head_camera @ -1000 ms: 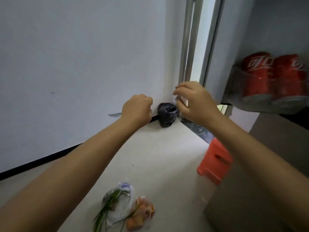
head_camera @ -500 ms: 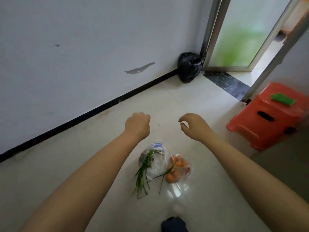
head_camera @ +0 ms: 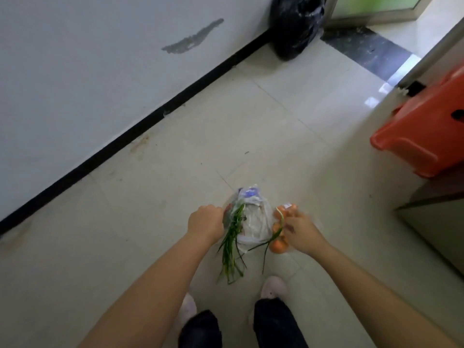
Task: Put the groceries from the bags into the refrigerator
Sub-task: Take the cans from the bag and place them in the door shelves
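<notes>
Two bags lie on the pale tiled floor in front of my feet. The white plastic bag (head_camera: pixel 253 219) has green onion leaves (head_camera: pixel 232 247) spilling out of its left side. Right beside it is a clear bag of oranges (head_camera: pixel 280 243). My left hand (head_camera: pixel 206 223) is a closed fist pressed against the white bag's left edge, on the plastic there. My right hand (head_camera: pixel 301 232) lies over the bag of oranges with its fingers touching it; blur hides whether it grips. The refrigerator is out of view.
An orange plastic stool (head_camera: pixel 421 136) stands at the right, beside a grey cabinet edge (head_camera: pixel 431 222). A black rubbish bag (head_camera: pixel 293 26) sits in the far corner by a door frame. A white wall with a black skirting (head_camera: pixel 125 139) runs along the left. My feet (head_camera: pixel 272 288) are just behind the bags.
My view has dropped from the refrigerator door to the floor. Both hands have come down from chest height onto the two bags, the left to the white bag and the right to the oranges.
</notes>
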The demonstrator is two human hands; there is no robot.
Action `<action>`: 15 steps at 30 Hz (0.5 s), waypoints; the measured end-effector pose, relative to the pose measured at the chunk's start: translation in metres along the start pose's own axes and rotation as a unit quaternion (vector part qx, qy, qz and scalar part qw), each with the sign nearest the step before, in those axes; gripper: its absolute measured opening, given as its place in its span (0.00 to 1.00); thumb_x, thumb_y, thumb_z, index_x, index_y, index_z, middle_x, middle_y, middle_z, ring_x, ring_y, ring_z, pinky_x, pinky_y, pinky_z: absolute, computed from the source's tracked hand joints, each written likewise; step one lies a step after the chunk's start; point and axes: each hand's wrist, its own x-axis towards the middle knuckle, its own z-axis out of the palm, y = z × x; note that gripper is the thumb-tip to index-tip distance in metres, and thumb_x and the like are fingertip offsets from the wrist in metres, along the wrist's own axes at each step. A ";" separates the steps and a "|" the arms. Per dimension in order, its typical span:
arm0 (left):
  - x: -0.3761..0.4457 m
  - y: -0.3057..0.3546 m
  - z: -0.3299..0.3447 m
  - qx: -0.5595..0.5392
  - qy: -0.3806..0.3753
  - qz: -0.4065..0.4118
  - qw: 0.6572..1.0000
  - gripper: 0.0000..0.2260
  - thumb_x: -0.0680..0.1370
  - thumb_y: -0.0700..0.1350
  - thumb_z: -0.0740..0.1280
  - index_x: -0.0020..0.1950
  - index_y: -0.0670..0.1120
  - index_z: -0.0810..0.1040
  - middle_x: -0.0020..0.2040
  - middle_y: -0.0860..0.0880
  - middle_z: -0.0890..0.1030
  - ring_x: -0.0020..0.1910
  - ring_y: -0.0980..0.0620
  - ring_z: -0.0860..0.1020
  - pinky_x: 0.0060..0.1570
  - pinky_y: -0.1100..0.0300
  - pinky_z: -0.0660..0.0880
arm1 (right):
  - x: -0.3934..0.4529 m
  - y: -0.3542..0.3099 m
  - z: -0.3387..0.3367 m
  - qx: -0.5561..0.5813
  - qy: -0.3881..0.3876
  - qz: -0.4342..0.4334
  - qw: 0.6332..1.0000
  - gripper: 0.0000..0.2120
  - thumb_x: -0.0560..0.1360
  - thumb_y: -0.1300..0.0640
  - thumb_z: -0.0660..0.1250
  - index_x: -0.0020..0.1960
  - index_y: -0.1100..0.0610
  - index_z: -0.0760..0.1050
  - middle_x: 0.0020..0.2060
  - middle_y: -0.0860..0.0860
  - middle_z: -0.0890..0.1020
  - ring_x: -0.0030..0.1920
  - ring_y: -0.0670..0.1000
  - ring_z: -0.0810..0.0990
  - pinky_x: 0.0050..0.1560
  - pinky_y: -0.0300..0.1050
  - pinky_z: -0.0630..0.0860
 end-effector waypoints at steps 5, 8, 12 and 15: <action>0.069 -0.028 0.052 0.016 -0.060 0.032 0.998 0.15 0.80 0.40 0.54 0.63 0.40 0.73 0.63 0.40 0.75 0.62 0.41 0.74 0.58 0.51 0.73 | 0.057 0.017 0.066 0.028 -0.032 0.068 0.997 0.10 0.74 0.63 0.60 0.46 0.66 0.79 0.41 0.58 0.80 0.42 0.52 0.75 0.41 0.40 0.66; 0.111 -0.048 0.092 0.028 -0.075 0.063 0.995 0.15 0.79 0.40 0.54 0.63 0.40 0.73 0.63 0.40 0.75 0.63 0.41 0.74 0.58 0.51 0.73 | 0.084 0.024 0.108 0.046 -0.021 0.115 0.992 0.10 0.75 0.63 0.59 0.49 0.65 0.78 0.48 0.61 0.82 0.49 0.58 0.79 0.41 0.38 0.64; 0.166 -0.069 0.153 0.033 -0.074 0.091 0.993 0.15 0.80 0.41 0.55 0.64 0.42 0.72 0.63 0.41 0.76 0.62 0.42 0.74 0.56 0.52 0.73 | 0.120 0.037 0.175 0.093 0.008 0.162 0.982 0.11 0.75 0.64 0.58 0.49 0.66 0.77 0.46 0.62 0.81 0.48 0.57 0.78 0.42 0.40 0.67; 0.211 -0.075 0.202 0.004 -0.072 0.093 0.993 0.16 0.80 0.46 0.57 0.66 0.41 0.69 0.64 0.40 0.76 0.63 0.41 0.74 0.57 0.51 0.73 | 0.160 0.049 0.223 0.110 0.045 0.175 0.977 0.12 0.76 0.64 0.57 0.53 0.66 0.77 0.50 0.61 0.82 0.53 0.58 0.78 0.50 0.47 0.73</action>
